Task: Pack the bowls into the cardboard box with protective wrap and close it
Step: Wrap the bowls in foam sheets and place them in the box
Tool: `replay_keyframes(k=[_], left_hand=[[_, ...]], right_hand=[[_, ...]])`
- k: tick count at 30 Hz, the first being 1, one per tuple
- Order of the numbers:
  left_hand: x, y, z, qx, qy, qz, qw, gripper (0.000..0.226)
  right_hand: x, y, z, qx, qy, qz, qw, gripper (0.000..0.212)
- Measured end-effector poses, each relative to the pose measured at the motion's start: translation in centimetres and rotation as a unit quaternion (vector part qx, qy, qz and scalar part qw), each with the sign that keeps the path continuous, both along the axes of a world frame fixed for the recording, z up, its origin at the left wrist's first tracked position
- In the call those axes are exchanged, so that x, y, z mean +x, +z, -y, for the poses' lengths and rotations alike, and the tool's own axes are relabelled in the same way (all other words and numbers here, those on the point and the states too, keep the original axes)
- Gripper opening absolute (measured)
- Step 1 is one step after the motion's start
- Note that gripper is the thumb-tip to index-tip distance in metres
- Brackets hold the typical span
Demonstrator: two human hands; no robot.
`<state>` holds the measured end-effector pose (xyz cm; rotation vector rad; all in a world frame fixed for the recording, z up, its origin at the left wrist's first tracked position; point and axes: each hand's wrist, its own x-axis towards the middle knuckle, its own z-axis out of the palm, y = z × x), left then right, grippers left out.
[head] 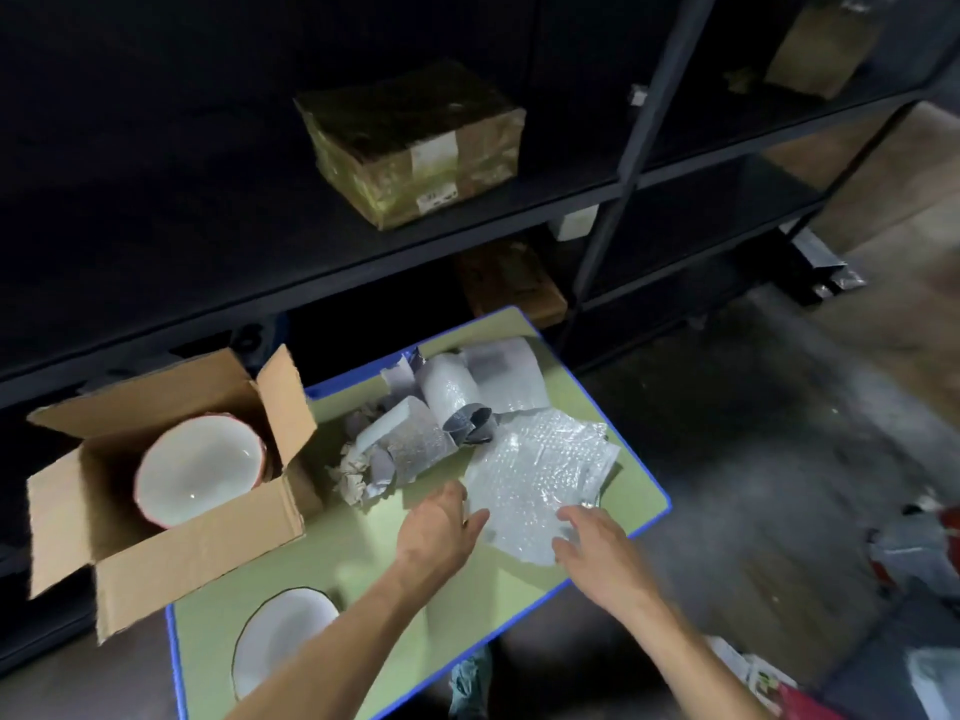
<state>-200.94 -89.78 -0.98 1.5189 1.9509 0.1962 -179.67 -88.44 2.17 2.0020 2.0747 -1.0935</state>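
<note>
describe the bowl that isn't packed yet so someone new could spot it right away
Start at the green table with the blue edge. At its near left corner sits a white bowl, partly hidden by the left forearm. Unlike the bowl in the open cardboard box, it rests bare on the tabletop.

I see the open box [171,491] at the table's [363,558] left edge, one bowl [200,478] tilted inside it. Second bowl [283,636] on the table, near front, partly behind the left forearm. Wrap sheet [540,480] lies right of centre; left hand [441,527] and right hand [597,553] at its near edge. Rolls and scraps [441,418] behind the sheet. Shelving [363,262] behind the table, a package [415,142] on it.
</note>
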Motion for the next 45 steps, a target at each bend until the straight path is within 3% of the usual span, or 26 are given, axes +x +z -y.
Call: replay_keyframes(k=[3, 10, 15, 23, 29, 33, 36, 40, 45], left_hand=[[1.1, -0.2, -0.6, -0.003, 0.033, 0.023, 0.999, 0.027], [1.4, 0.4, -0.3, 0.007, 0.076, 0.073, 0.994, 0.041], [0.0, 1.4, 0.5, 0.021, 0.093, 0.074, 0.993, 0.008], [-2.2, 3.3, 2.5, 0.046, 0.23, 0.248, 0.94, 0.019], [-2.8, 4.3, 4.1, 0.042, 0.238, 0.296, 0.924, 0.025], [-3.7, 4.4, 5.8, 0.025, 0.209, 0.222, 0.952, 0.017], [-4.8, 4.2, 7.6, 0.046, 0.228, 0.153, 0.96, 0.015], [-6.8, 3.9, 10.3, 0.079, 0.263, 0.091, 0.957, 0.021], [-9.8, 2.0, 13.3, 0.072, 0.274, -0.053, 0.958, 0.032]], right_hand=[[0.7, -0.1, -0.1, -0.005, -0.003, -0.006, 1.0, 0.042], [1.0, -0.4, -0.6, 0.005, -0.023, -0.029, 0.999, 0.039], [0.5, -0.3, -1.1, 0.007, -0.013, -0.026, 1.0, 0.041], [-1.2, 0.4, -2.4, -0.034, -0.08, -0.081, 0.993, 0.055], [-3.8, 2.5, -2.7, -0.037, -0.074, -0.166, 0.983, 0.028], [-5.4, 3.7, -2.5, -0.031, -0.061, -0.219, 0.973, 0.014], [-6.6, 3.7, -2.5, -0.039, -0.014, -0.21, 0.977, 0.003], [-8.4, 3.1, -2.0, -0.064, 0.048, -0.177, 0.981, 0.009], [-10.9, 1.8, -1.3, -0.086, 0.113, -0.139, 0.98, 0.005]])
